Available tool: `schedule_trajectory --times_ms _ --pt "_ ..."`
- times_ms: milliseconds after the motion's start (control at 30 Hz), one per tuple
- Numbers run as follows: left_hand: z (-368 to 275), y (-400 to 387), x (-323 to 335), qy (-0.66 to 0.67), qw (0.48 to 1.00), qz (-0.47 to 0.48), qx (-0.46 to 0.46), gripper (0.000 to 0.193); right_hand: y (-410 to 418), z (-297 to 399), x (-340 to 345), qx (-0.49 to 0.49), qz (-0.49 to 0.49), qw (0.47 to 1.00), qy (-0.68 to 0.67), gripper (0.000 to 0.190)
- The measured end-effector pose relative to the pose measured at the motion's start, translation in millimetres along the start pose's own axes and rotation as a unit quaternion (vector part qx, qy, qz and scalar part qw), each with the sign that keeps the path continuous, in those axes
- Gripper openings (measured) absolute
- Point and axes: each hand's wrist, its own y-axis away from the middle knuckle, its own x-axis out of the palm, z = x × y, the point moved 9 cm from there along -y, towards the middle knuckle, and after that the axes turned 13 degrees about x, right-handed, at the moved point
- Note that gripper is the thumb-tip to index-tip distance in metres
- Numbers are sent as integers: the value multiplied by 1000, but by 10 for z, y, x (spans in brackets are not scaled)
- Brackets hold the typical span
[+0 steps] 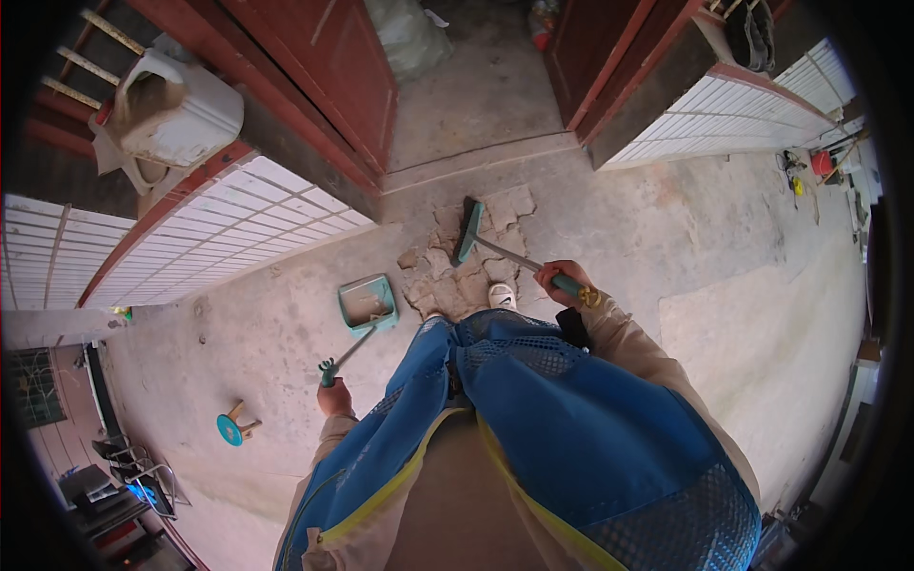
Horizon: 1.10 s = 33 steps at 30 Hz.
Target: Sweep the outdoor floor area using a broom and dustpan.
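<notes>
My right hand [562,280] grips the handle of a green broom [469,232], whose dark bristles lie over a patch of cracked, broken concrete [457,280] before the doorway. At the left, my left hand [334,397] is closed around the green grip of a long-handled dustpan [391,322]. The dustpan rests on the floor left of the broken patch and has grey-brown dirt [365,303] in it. Its rod runs from the pan down to my left hand. A white sandal [502,296] shows at the edge of the patch.
Red double doors [343,78] stand open ahead, with a pale sack [410,39] inside. A cut-open plastic jug [182,114] sits on the left ledge. A small stool with a blue-green seat [230,430] is at lower left, near metal-framed chairs [146,479]. A red bucket [822,163] stands far right.
</notes>
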Motion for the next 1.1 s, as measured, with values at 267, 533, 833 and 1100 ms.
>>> schedule_trajectory --times_ms 267,533,833,1100 --pt "-106 -53 -34 23 999 -4 29 25 262 -763 5 124 -102 960 228 11" --pt "32 -144 -11 -15 1000 11 5 26 131 -835 29 190 -79 968 142 8" --pt "-154 -10 -69 -21 999 -5 24 25 150 -31 -154 23 -9 999 26 7" --pt "-255 74 -70 -12 1000 -9 26 25 309 -596 -1 78 -121 958 247 13"
